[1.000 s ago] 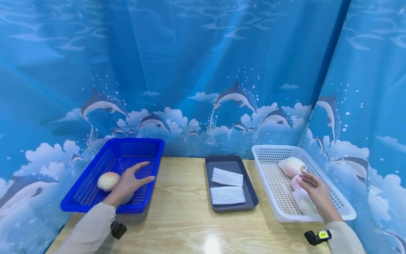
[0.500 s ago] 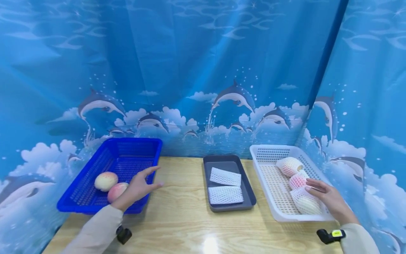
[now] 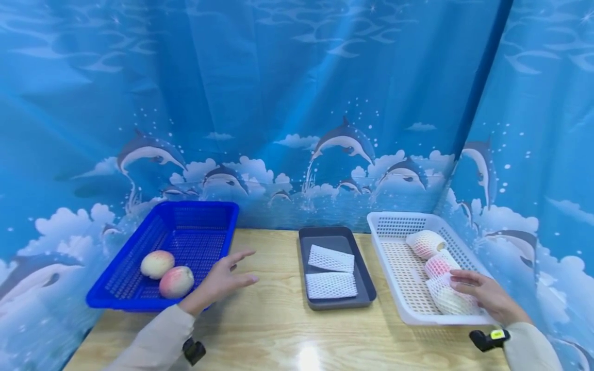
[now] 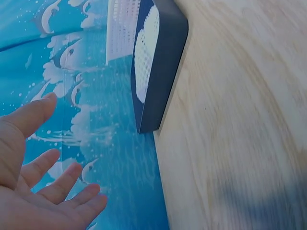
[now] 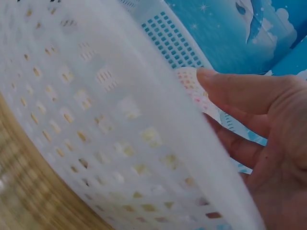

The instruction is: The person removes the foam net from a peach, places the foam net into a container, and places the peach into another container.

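Note:
My left hand (image 3: 218, 283) hovers by the right rim of the blue basket (image 3: 199, 242), thumb and fingers spread with nothing in them. Inside that basket lie two peaches, a pale one (image 3: 157, 264) and a redder one (image 3: 176, 282). Over the right side of the white basket (image 3: 392, 257) is my right hand (image 3: 492, 294), fingers loosely bent and holding nothing. It overlaps the nearest of three fruits in foam nets: a white-netted one (image 3: 426, 243) at the back, a pink-netted one (image 3: 438, 265) and a white-netted one (image 3: 451, 300) in front.
Between the baskets stands a dark grey tray (image 3: 331, 237) with two flat white foam nets, one behind (image 3: 331, 258) and one in front (image 3: 331, 285). All stand on a wooden table (image 3: 260, 319). A blue dolphin-print curtain (image 3: 260, 129) hangs behind.
My left hand has moved right and out of the blue basket, uncovering the redder peach. My right hand has shifted right and nearer, showing more of the netted fruits.

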`<move>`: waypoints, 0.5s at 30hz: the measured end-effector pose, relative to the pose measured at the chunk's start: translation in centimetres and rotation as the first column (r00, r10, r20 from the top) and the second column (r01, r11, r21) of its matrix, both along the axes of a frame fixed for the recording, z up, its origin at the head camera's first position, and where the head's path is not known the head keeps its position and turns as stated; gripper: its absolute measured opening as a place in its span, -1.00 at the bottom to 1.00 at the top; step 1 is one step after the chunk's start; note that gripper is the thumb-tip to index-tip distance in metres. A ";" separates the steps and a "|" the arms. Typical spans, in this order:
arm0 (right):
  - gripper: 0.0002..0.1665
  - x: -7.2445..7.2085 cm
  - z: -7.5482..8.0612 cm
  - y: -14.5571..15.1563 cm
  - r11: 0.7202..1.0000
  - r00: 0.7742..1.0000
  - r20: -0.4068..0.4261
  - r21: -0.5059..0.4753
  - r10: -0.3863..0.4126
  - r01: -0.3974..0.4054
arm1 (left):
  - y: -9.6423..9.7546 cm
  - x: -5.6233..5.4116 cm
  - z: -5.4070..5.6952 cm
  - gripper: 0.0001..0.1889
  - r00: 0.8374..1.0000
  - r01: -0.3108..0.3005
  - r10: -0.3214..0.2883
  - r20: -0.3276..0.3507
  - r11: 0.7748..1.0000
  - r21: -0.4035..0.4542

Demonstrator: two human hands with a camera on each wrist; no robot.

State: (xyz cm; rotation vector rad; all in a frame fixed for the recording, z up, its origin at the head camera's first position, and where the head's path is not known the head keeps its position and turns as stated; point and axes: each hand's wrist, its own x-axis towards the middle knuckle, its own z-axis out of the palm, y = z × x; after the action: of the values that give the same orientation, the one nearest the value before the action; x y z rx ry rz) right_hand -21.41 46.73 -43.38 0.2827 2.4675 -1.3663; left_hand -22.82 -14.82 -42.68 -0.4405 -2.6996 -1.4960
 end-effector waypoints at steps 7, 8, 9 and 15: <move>-0.18 -0.3 -0.2 0.5 0.997 0.998 0.035 -0.050 0.054 -0.052 | 1.4 0.4 -0.9 -0.31 0.999 -0.005 0.002 0.051 0.998 0.059; -0.20 -0.4 -0.3 0.6 0.997 0.998 0.036 -0.056 0.057 -0.055 | 1.5 0.4 -1.1 -0.30 0.999 -0.002 -0.002 0.052 0.998 0.066; -0.23 -0.4 -0.4 0.7 0.996 0.998 0.034 -0.060 0.062 -0.060 | 1.6 0.5 -1.2 -0.30 0.999 0.002 -0.006 0.049 0.998 0.066; -0.24 -0.9 -1.2 0.7 0.994 0.994 0.008 -0.024 0.106 -0.106 | 1.8 0.5 -1.6 -0.29 0.999 0.026 -0.027 0.024 0.997 0.076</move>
State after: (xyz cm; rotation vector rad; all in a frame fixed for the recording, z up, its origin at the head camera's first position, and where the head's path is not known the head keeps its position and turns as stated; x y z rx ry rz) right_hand -22.28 47.40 -44.56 0.1503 2.4203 -1.3457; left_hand -22.27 -13.05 -44.27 -0.4595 -2.6544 -1.6151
